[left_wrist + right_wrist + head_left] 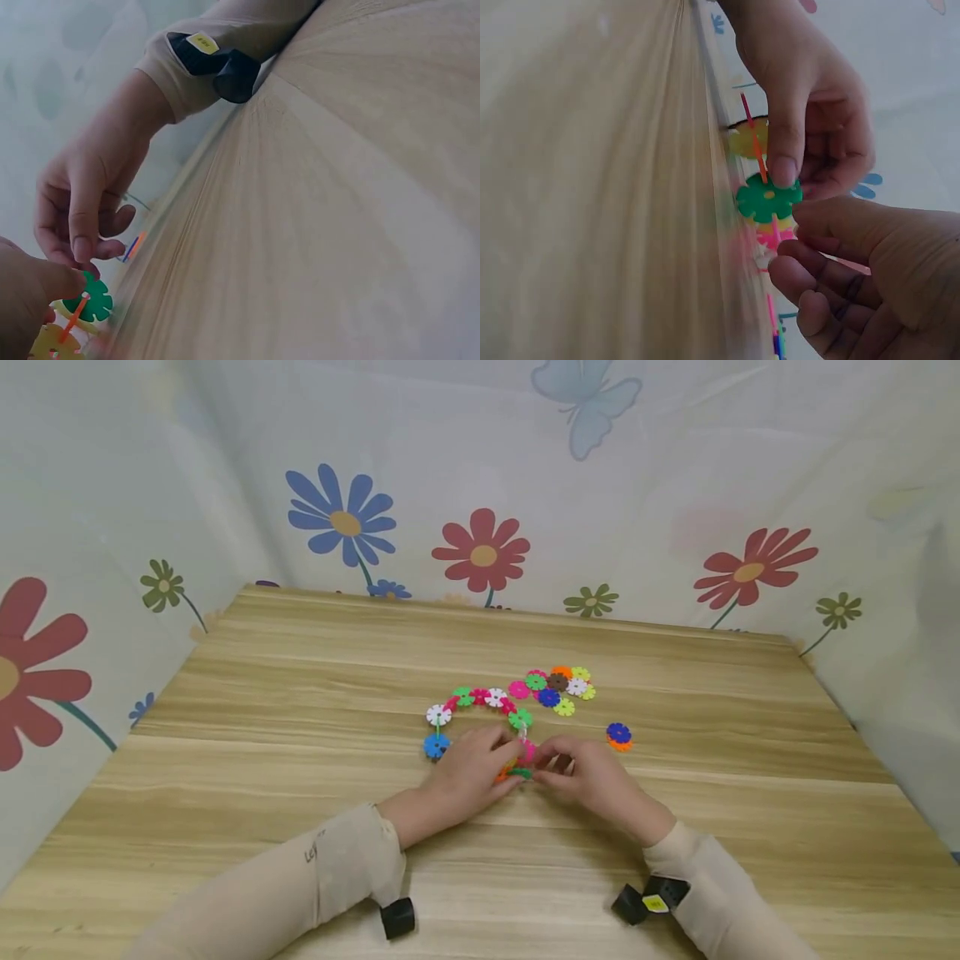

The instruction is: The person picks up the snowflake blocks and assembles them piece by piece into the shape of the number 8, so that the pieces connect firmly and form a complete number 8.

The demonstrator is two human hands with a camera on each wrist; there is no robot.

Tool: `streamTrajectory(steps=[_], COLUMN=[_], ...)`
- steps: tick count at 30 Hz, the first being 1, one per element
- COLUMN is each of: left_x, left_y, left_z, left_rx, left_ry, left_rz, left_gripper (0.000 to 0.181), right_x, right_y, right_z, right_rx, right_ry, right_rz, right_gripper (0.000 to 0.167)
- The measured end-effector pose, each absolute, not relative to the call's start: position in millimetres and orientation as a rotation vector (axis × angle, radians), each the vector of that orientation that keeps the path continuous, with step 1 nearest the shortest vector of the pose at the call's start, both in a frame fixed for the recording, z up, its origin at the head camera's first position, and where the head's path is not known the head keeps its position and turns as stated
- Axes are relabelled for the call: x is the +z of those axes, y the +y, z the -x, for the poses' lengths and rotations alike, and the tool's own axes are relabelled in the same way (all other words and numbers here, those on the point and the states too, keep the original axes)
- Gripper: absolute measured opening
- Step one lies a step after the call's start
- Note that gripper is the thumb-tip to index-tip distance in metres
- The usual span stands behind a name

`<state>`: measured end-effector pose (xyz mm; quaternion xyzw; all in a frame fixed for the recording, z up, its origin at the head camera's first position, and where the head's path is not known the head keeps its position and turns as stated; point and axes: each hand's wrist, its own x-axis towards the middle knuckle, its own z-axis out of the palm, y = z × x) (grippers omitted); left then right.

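Two beige sleeves (pixel 247 885) come nearest, reaching in low over the wood-grain worktop (pixel 300 668), with a black wrist camera (pixel 397 917) at the left cuff. Past them the hands meet at a green notched disc (pixel 761 201): the left hand (pixel 468 768) pinches it, thumb across its face, while the right hand (pixel 600 785) has its thumb and forefinger bent in at the disc's edge; whether they grip it, I cannot tell. An orange disc (pixel 73 319), seen edge-on, is slotted into the green one. Linked discs (pixel 464 697) arch beyond the left hand, from a blue disc (pixel 436 746) on its left to a pink disc (pixel 528 751) between the hands. Loose discs (pixel 557 682) lie farther back, and a blue-and-orange pair (pixel 618 732) rests beyond the right hand.
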<state>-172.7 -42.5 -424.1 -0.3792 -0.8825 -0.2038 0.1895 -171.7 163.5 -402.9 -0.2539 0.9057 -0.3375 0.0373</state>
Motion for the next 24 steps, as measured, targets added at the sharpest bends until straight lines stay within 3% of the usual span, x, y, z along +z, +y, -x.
streamTrajectory(steps=[8,18,24], left_x=[-427,-429,-431], left_y=[-44,-45,-46], left_z=[173,173,175], left_rx=[-0.584,-0.583,-0.585], left_ry=[-2.501,-2.469,-2.428], left_rz=[1.066,0.990,0.959], left_gripper=[0.009,0.007,0.009], right_x=[-390,-381,-386], right_y=[182,218,226], right_z=[181,194,198], right_rx=[-0.949,-0.436,-0.331], right_ry=[2.954,3.104,3.050], right_rz=[0.616,0.170,0.109], right_gripper=[0.008,0.036,0.039])
